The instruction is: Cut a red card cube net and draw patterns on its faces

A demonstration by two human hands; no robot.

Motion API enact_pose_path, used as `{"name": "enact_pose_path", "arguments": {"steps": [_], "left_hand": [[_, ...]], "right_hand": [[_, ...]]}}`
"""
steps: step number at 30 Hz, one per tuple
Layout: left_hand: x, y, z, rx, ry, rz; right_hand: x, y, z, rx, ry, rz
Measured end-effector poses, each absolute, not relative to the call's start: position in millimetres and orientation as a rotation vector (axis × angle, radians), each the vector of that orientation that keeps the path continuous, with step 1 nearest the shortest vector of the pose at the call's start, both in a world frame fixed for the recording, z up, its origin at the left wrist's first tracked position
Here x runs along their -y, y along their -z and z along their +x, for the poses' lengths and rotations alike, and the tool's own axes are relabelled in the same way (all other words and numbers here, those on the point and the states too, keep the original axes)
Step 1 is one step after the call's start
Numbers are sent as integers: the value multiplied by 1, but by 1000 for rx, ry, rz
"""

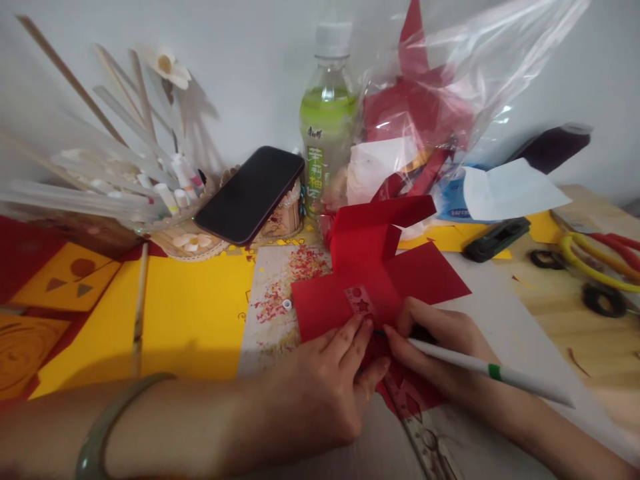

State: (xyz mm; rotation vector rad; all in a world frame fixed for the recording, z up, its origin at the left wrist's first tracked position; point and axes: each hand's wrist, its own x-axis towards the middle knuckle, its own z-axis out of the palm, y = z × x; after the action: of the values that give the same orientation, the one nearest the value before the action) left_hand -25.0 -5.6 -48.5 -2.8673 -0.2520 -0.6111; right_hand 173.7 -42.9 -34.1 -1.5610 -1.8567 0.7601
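Note:
A folded red paper piece (320,303) with flaps lies in front of me. Across it runs a clear stencil ruler (425,443) with cut-out shapes, such as a star and a circle. My left hand (330,377) lies on the ruler, its fingers stretched out and pressing it against the red paper. Pinched in my right hand (440,340) is a white marker pen (465,358) with a green band. Its tip is at the ruler's edge beside my left fingertips, partly hidden by my fingers.
Yellow paper (195,313) lies on the left with a thin stick (139,307) on it. Behind stand a phone (253,193), a drink bottle (327,127) and a pen holder (187,240). A stapler (495,239) and scissors (603,260) are on the right. A small white ring (287,305) sits among paper scraps.

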Motion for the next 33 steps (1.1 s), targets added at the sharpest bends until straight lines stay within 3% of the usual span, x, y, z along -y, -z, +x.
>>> {"name": "enact_pose_path", "arguments": {"steps": [8, 16, 24, 33], "left_hand": [[6, 46, -24, 220, 583, -2833], [4, 51, -25, 203, 582, -2840], [5, 50, -25, 205, 608, -2832], [5, 51, -25, 204, 609, -2837]], "right_hand": [[41, 21, 169, 2112, -461, -1591], [21, 9, 170, 2144, -803, -1676], [10, 13, 180, 1940, -1339, -1558], [6, 13, 180, 1852, -1462, -1509]]}}
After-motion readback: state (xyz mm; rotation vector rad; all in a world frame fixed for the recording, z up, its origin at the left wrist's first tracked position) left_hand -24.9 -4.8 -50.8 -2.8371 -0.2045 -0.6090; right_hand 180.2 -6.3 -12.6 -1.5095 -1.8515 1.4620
